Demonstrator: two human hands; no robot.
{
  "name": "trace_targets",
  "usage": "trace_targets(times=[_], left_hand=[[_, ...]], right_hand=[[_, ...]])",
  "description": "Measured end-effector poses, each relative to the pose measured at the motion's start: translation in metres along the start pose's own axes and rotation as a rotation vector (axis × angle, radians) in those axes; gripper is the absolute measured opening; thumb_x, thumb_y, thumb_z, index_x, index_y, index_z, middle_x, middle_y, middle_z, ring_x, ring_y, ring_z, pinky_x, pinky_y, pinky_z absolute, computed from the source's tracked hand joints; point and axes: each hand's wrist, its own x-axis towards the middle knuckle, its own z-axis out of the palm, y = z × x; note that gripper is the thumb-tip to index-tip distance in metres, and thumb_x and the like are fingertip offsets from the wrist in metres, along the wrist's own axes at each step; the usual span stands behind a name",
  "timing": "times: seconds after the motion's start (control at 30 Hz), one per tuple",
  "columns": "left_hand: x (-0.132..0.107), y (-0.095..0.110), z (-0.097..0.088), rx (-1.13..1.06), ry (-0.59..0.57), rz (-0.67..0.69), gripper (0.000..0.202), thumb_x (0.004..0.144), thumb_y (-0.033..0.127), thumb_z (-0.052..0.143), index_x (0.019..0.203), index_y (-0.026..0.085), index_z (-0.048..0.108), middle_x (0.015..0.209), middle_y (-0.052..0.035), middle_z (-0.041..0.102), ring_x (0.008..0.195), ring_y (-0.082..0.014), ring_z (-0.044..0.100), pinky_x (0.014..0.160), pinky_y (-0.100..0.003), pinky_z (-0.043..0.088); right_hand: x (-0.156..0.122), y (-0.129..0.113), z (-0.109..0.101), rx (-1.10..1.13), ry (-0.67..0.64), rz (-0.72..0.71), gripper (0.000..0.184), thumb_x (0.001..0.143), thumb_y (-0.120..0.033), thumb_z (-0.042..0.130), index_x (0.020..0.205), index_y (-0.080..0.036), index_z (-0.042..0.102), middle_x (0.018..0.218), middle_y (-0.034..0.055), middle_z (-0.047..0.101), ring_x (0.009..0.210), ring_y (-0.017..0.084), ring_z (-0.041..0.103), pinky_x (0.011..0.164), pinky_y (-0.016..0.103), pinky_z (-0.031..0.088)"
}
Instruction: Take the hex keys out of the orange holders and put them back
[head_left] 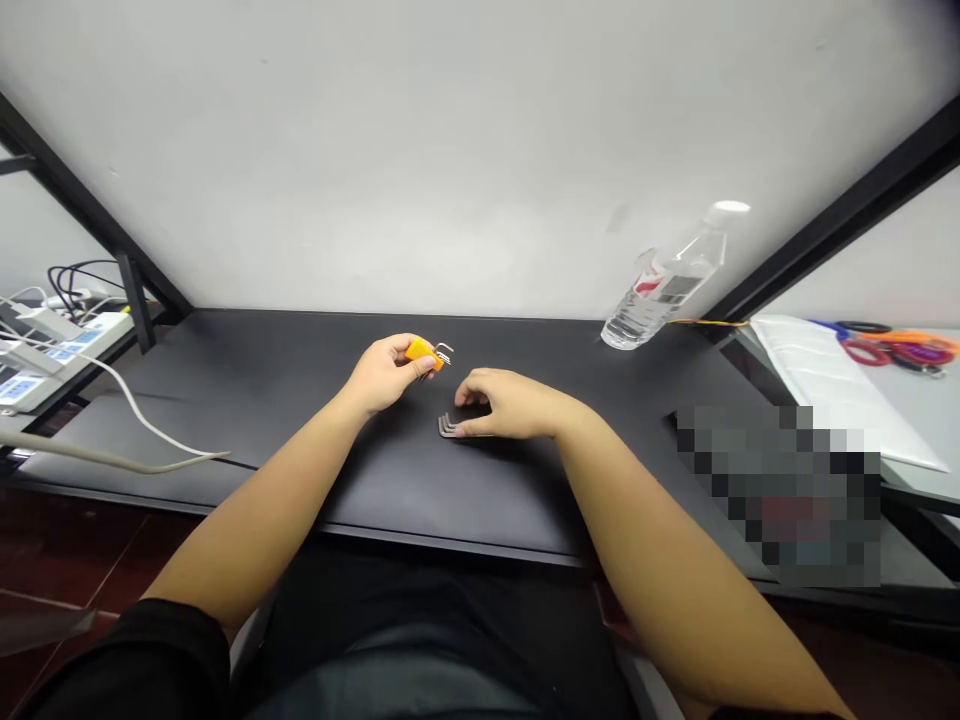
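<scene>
My left hand (386, 375) is raised a little above the black desk (247, 370), pinching an orange hex key holder (421, 352) with several metal hex keys (444, 352) fanned out from its end. Just below it, a small bundle of loose hex keys (448, 426) lies on the desk. My right hand (510, 403) curves around that bundle, with the thumb against the keys. Whether it grips them, I cannot tell.
A clear plastic water bottle (664, 290) stands at the desk's back right. Power strips (45, 350) and a white cable (127, 410) lie at the left. A white sheet (832, 385) and red-looped items (892, 345) sit at the right, beside a pixelated patch (780, 495).
</scene>
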Motion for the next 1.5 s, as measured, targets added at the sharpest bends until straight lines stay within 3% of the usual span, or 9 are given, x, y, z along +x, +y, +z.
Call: trace_targets(times=[0.13,0.47,0.6,0.77,0.83,0.93,1.07,1.3,1.5], left_hand=[[0.000,0.001,0.001,-0.074,-0.001,0.005,0.035,0.079,0.045,0.077,0.097,0.016,0.070,0.090,-0.0081,0.075,0.080,-0.0183,0.068,0.082,-0.035,0.053],[-0.001,0.007,0.004,-0.207,0.100,0.085,0.040,0.075,0.047,0.082,0.096,0.016,0.067,0.101,-0.0095,0.075,0.095,-0.0207,0.070,0.089,-0.036,0.053],[-0.001,0.006,0.004,-0.181,0.098,0.059,0.041,0.076,0.048,0.081,0.096,0.015,0.068,0.099,-0.0090,0.075,0.089,-0.0191,0.069,0.086,-0.035,0.053],[0.000,0.003,0.002,-0.128,0.084,0.041,0.042,0.077,0.049,0.080,0.099,0.015,0.070,0.097,-0.0085,0.075,0.087,-0.0184,0.067,0.084,-0.034,0.053],[0.000,0.003,0.002,-0.102,0.061,0.033,0.041,0.077,0.050,0.079,0.098,0.016,0.070,0.097,-0.0083,0.074,0.086,-0.0183,0.067,0.084,-0.034,0.053],[0.000,0.003,0.003,-0.077,0.033,0.035,0.041,0.077,0.050,0.079,0.097,0.016,0.070,0.094,-0.0078,0.074,0.083,-0.0182,0.066,0.082,-0.034,0.053],[-0.001,0.003,0.003,-0.059,0.011,0.046,0.040,0.077,0.050,0.079,0.097,0.016,0.071,0.091,-0.0074,0.074,0.080,-0.0179,0.066,0.080,-0.033,0.053],[-0.003,0.005,0.006,-0.056,-0.062,0.033,0.038,0.078,0.048,0.079,0.096,0.016,0.071,0.092,-0.0084,0.074,0.084,-0.0199,0.069,0.083,-0.035,0.054],[-0.008,0.009,0.012,-0.089,-0.142,0.022,0.037,0.078,0.047,0.079,0.095,0.016,0.070,0.097,-0.0100,0.075,0.091,-0.0226,0.071,0.089,-0.038,0.055]], right_hand=[[-0.001,-0.003,0.002,-0.033,-0.163,0.062,0.015,0.073,-0.038,0.079,0.080,-0.026,0.072,0.088,0.0021,0.073,0.073,0.019,0.065,0.060,0.029,0.045],[-0.001,-0.007,0.002,-0.014,-0.200,0.013,0.011,0.075,-0.030,0.075,0.070,-0.024,0.067,0.077,0.0008,0.071,0.065,0.016,0.061,0.055,0.027,0.041],[-0.004,-0.003,-0.006,0.033,0.003,-0.110,0.012,0.083,-0.032,0.067,0.077,-0.022,0.068,0.081,0.0028,0.071,0.069,0.016,0.061,0.062,0.028,0.044],[-0.005,-0.002,-0.013,0.200,0.507,-0.229,0.013,0.094,-0.032,0.057,0.096,-0.023,0.066,0.103,0.0077,0.073,0.092,0.023,0.066,0.081,0.037,0.051],[-0.004,-0.004,-0.011,0.244,0.636,-0.272,0.011,0.096,-0.031,0.056,0.099,-0.025,0.064,0.117,0.0084,0.072,0.106,0.025,0.065,0.092,0.042,0.050],[-0.001,-0.010,-0.005,0.249,0.651,-0.338,0.009,0.097,-0.030,0.055,0.101,-0.027,0.063,0.124,0.0071,0.071,0.119,0.027,0.061,0.102,0.047,0.046],[0.000,-0.014,0.000,0.225,0.580,-0.326,0.012,0.097,-0.031,0.054,0.102,-0.028,0.065,0.118,0.0073,0.073,0.112,0.028,0.064,0.103,0.051,0.046],[0.000,-0.014,0.000,0.519,0.822,-0.236,0.021,0.094,-0.046,0.062,0.100,-0.026,0.066,0.102,0.0073,0.071,0.095,0.024,0.067,0.090,0.043,0.054],[0.003,-0.017,0.007,0.631,0.773,-0.230,0.026,0.092,-0.048,0.066,0.103,-0.026,0.067,0.102,0.0071,0.073,0.099,0.025,0.069,0.094,0.043,0.055]])
